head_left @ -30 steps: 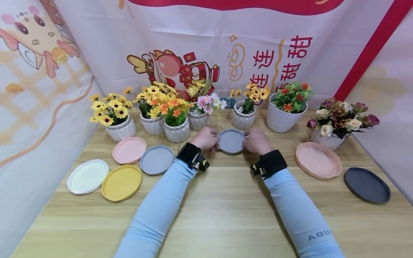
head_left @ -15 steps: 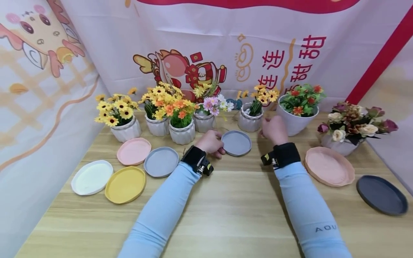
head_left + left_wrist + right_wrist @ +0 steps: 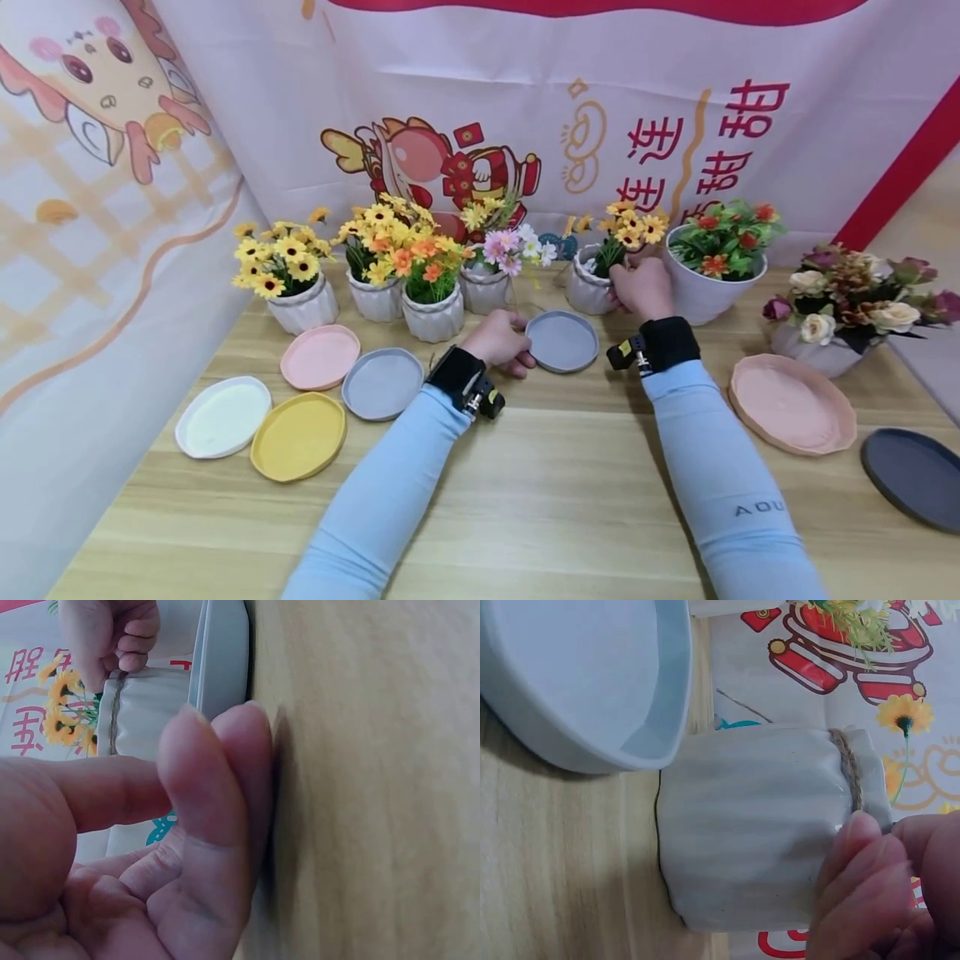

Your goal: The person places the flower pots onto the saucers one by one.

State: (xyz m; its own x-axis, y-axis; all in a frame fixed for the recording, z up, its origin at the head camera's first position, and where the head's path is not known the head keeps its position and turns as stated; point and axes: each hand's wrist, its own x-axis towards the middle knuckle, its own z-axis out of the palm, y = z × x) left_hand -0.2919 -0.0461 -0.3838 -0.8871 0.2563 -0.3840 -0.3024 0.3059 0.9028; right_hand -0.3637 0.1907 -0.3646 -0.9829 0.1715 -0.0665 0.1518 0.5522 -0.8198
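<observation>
In the head view, my left hand [image 3: 498, 342] is at the left rim of a round grey saucer [image 3: 562, 342], which lies on the table. Its curled fingers [image 3: 202, 795] hide most of the contact in the left wrist view. My right hand [image 3: 645, 289] pinches the right rim of a white ridged flowerpot [image 3: 588, 287] of yellow flowers [image 3: 630, 223]. Seen from the right wrist, the fingertips [image 3: 862, 847] lie over the pot's twine-wrapped rim. The pot stands upright just behind the saucer.
Several potted flowers [image 3: 435, 317] line the back left. A larger white pot [image 3: 712, 283] and a rose pot [image 3: 817, 350] stand right. Pink [image 3: 320, 357], white [image 3: 223, 417], yellow [image 3: 298, 436] and grey [image 3: 383, 383] saucers lie left; a larger pink [image 3: 791, 404] and a dark saucer [image 3: 915, 475] lie right.
My right hand has let go of the grey saucer, moved right and back, and taken hold of the flowerpot's rim. My left hand has stayed at the saucer. The head view has shifted slightly.
</observation>
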